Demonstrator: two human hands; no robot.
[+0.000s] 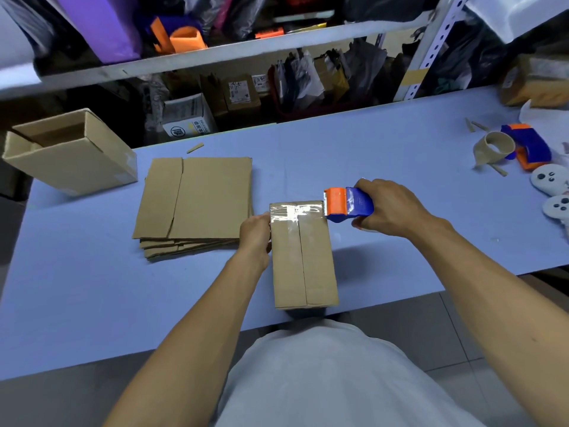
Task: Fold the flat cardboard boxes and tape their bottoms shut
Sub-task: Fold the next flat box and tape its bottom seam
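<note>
Cardboard box [303,257] gripped by left hand [255,234] | right hand [389,208] fingers curled round tape dispenser [348,204]

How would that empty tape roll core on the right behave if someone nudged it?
The core looks like a thin cardboard ring, so it is probably very light and would slide easily on the smooth table. It seems to rest on its rim with a loose strip hanging off, so rolling seems unlikely. Squeezed, it would likely crush.
</note>
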